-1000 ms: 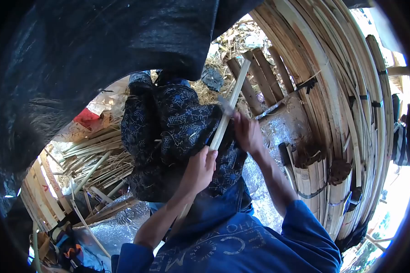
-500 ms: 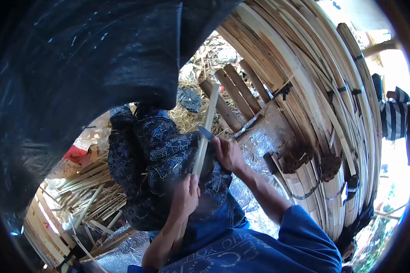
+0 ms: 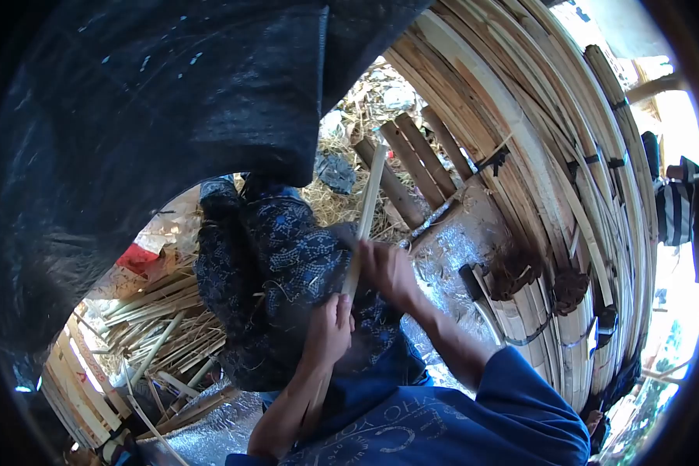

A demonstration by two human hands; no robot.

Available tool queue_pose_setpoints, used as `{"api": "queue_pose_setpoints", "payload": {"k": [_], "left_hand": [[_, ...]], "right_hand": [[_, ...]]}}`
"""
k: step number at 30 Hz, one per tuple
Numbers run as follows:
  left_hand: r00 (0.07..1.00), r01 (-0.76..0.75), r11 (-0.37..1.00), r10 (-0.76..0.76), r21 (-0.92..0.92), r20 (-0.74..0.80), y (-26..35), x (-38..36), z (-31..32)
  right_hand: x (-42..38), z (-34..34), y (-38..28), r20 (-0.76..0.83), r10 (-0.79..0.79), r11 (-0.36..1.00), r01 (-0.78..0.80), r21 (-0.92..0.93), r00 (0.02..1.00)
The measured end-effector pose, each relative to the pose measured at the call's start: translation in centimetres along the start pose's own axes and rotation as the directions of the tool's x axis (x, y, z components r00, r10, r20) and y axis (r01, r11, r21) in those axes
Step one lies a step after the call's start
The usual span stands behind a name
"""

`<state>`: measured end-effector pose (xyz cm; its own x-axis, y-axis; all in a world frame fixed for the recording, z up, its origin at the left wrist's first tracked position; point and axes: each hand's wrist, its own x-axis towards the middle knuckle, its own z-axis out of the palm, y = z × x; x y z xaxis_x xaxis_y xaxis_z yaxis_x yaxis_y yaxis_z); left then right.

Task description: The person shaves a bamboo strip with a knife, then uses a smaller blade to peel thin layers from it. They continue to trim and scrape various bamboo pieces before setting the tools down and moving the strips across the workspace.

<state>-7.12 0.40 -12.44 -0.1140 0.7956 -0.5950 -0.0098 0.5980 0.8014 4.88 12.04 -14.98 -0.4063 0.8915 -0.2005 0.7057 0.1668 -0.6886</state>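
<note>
A long pale bamboo strip (image 3: 371,190) slants up from my lap, its far end over the straw-littered ground. My left hand (image 3: 330,330) is closed around its lower part. Higher on the strip, my right hand (image 3: 388,272) is closed on a knife, whose dark blade (image 3: 343,232) is smeared by motion and lies across the strip. The handle is hidden in my fingers. Under the strip are my legs in dark blue patterned cloth (image 3: 287,241).
Tall bundles of long wooden strips (image 3: 512,140) stand at the right, tied with dark bands. Short brown poles (image 3: 418,155) lie ahead. A heap of thin sticks (image 3: 155,326) lies at the left. Black plastic sheeting (image 3: 171,93) hangs at upper left.
My right hand and the knife have moved down the strip, closer to my left hand. The left hand keeps its hold. The whole view has shifted slightly.
</note>
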Motion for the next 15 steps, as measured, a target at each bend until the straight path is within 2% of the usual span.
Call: {"api": "queue_pose_setpoints", "payload": {"k": [1,2,3,5,9,11,13,15], "left_hand": [[0.998,0.056,0.998,-0.056,-0.014,0.015,0.4,-0.1,-0.1],[0.998,0.055,0.998,-0.055,-0.027,0.022,0.3,-0.1,-0.1],[0.998,0.051,0.997,-0.049,-0.057,0.031,0.7,-0.4,-0.1],[0.999,0.022,0.998,-0.019,-0.065,0.037,0.2,-0.3,0.1],[0.997,0.071,0.997,-0.071,0.020,-0.002,0.7,-0.7,0.6],[0.998,0.060,0.997,-0.059,0.041,-0.018,0.7,-0.8,0.7],[0.997,0.077,0.997,-0.076,0.010,-0.024,0.5,-0.8,0.8],[0.997,0.073,0.997,-0.073,-0.004,-0.031,-0.2,-0.3,0.7]], "right_hand": [[-2.2,0.5,-0.6,-0.008,0.057,0.998,-0.057,0.025,0.998],[-3.4,0.5,-1.2,0.068,0.169,0.984,-0.165,-0.062,0.983],[-3.8,0.1,-1.7,0.071,0.236,0.971,-0.233,-0.044,0.969],[-3.3,0.5,-0.5,-0.049,0.206,0.978,-0.204,0.046,0.977],[2.1,-0.7,1.4,-0.143,0.358,0.925,-0.329,0.192,0.923],[5.6,-0.9,3.0,-0.141,0.431,0.896,-0.404,0.186,0.891],[7.6,-2.1,3.4,-0.164,0.367,0.916,-0.326,0.233,0.915],[8.7,-1.8,4.5,-0.104,0.350,0.919,-0.320,0.229,0.931]]}}
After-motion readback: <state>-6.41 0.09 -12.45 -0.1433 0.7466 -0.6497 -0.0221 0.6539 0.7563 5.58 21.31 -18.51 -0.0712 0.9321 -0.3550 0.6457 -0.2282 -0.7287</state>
